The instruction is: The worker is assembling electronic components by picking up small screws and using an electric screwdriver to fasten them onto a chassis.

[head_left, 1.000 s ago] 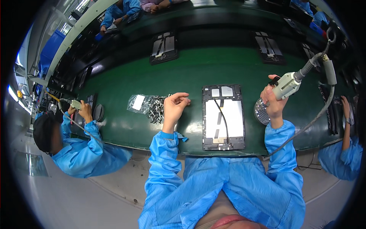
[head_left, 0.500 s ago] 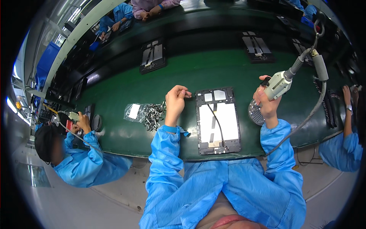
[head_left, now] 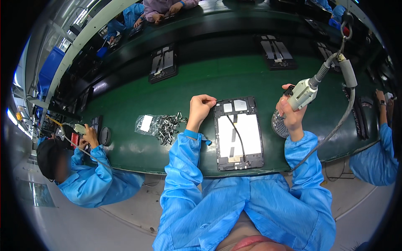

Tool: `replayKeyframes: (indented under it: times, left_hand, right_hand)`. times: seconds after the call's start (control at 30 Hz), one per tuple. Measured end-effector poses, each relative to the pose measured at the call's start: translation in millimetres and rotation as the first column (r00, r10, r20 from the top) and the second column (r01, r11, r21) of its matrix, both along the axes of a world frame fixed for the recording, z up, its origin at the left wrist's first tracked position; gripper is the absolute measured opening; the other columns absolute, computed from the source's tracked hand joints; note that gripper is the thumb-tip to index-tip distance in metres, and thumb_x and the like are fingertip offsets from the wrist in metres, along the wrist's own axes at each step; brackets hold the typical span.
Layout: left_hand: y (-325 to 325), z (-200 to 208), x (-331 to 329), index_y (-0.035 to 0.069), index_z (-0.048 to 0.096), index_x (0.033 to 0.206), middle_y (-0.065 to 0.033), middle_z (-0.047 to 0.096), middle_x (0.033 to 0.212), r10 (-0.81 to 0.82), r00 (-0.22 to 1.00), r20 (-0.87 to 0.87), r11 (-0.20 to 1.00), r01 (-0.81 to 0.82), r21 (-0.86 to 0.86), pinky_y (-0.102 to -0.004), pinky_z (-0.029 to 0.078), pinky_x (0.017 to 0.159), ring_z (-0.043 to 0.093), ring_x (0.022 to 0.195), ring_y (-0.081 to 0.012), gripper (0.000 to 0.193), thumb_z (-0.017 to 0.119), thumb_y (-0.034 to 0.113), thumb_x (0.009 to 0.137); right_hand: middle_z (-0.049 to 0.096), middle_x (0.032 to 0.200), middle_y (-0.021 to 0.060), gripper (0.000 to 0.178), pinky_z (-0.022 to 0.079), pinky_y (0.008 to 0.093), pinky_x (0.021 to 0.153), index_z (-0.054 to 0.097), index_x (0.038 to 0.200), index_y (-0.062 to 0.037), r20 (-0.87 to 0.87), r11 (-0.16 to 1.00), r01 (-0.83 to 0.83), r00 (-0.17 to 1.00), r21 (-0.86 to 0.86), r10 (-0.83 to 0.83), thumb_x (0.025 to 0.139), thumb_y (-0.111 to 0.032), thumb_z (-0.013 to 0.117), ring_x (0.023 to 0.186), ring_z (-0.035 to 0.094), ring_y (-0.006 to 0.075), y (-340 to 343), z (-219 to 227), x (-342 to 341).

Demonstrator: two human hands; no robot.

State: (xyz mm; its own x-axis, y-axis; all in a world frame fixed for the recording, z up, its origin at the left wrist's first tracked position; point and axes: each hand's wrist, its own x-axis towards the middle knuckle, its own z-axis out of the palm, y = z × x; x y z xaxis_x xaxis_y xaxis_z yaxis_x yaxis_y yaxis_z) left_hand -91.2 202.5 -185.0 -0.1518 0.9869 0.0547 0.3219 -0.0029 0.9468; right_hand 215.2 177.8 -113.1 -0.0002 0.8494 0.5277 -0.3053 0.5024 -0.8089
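An opened tablet (head_left: 239, 134) lies flat before me, its white battery and black cable showing. My left hand (head_left: 200, 109) is at the tablet's upper left corner, thumb and fingers pinched together. Whatever they pinch is too small to make out. My right hand (head_left: 292, 112) grips a pale electric screwdriver (head_left: 303, 94), right of the tablet. The tool hangs on a grey cord from a metal hook above; its tip is hidden from view. Partly behind that hand and wrist sits a round perforated metal dish (head_left: 278, 126).
Small dark and silver parts (head_left: 169, 127) lie heaped beside a clear plastic bag (head_left: 146, 124) at left. More opened tablets (head_left: 163, 62) rest along the far side of the green table (head_left: 201, 83). A co-worker (head_left: 94, 180) handles another screwdriver at left; another person's arm (head_left: 382, 121) is at right.
My left hand has moved right, from beside the tablet to its upper left corner. My right hand with the screwdriver has barely shifted.
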Motion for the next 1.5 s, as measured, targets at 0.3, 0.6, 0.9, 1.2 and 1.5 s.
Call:
replayKeyframes:
  times: [0.3, 0.6, 0.9, 1.2, 1.5]
  left_hand:
    - [3.1, -0.1, -6.5, -0.003, 0.072, 0.084, -0.0076, 0.069, 0.073, -0.02, 0.999, -0.03, 1.0, 0.02, 0.004, -0.0241, 0.049, 0.062, 0.062, 0.067, -0.011, 0.009, 0.072, -0.001, 0.075]
    - [3.2, -7.4, -2.8, -0.002, 0.072, 0.087, -0.0077, 0.069, 0.075, -0.068, 0.998, -0.004, 0.998, 0.068, 0.01, -0.0234, 0.049, 0.062, 0.061, 0.067, -0.0098, 0.012, 0.073, -0.001, 0.075]
    - [-7.2, -12.7, -14.6, -0.004, 0.069, 0.084, -0.007, 0.067, 0.07, -0.107, 0.993, 0.05, 0.994, 0.107, -0.005, -0.0238, 0.048, 0.058, 0.06, 0.062, -0.0098, 0.006, 0.07, -0.002, 0.078]
    - [-35.2, -16.0, -4.5, -0.005, 0.068, 0.088, -0.0081, 0.067, 0.077, -0.207, 0.92, 0.334, 0.971, 0.236, -0.048, -0.0223, 0.053, 0.06, 0.064, 0.066, -0.0103, 0.006, 0.066, -0.004, 0.083]
    - [-30.0, -12.3, -10.7, -0.003, 0.061, 0.084, -0.0051, 0.064, 0.076, -0.269, 0.877, 0.397, 0.942, 0.326, -0.081, -0.0223, 0.052, 0.06, 0.063, 0.067, -0.0103, 0.003, 0.064, -0.005, 0.085]
  right_hand:
    - [0.051, 0.07, 0.0022, 0.036, 0.041, 0.0213, 0.045, 0.049, 0.116, 0.0065, 0.015, 1.0, -0.003, 1.0, 0.015, 0.003, 0.083, -0.002, 0.06, 0.051, 0.048, 0.0074, 0.8, -0.6, 1.2]
    - [0.05, 0.07, 0.0019, 0.036, 0.041, 0.0227, 0.046, 0.048, 0.117, 0.0057, 0.023, 1.0, 0.009, 1.0, -0.004, -0.009, 0.083, -0.003, 0.06, 0.05, 0.048, 0.0077, 1.5, -5.3, 2.0]
    - [0.049, 0.063, 0.0009, 0.028, 0.037, 0.0256, 0.044, 0.049, 0.113, -0.0004, -0.11, 0.979, -0.193, 0.976, -0.067, 0.185, 0.086, 0.0, 0.057, 0.043, 0.041, 0.0073, 4.2, -1.3, -41.4]
    - [0.049, 0.065, 0.0, 0.026, 0.034, 0.0233, 0.04, 0.049, 0.106, -0.0024, -0.116, 0.939, -0.321, 0.944, -0.122, 0.307, 0.085, 0.001, 0.064, 0.043, 0.041, 0.0068, 18.0, -7.5, -117.7]
    - [0.05, 0.063, -0.001, 0.022, 0.035, 0.0219, 0.04, 0.048, 0.105, -0.0025, -0.036, 0.954, -0.286, 0.958, -0.092, 0.284, 0.087, 0.002, 0.061, 0.045, 0.044, 0.0055, 18.3, -26.2, -174.4]
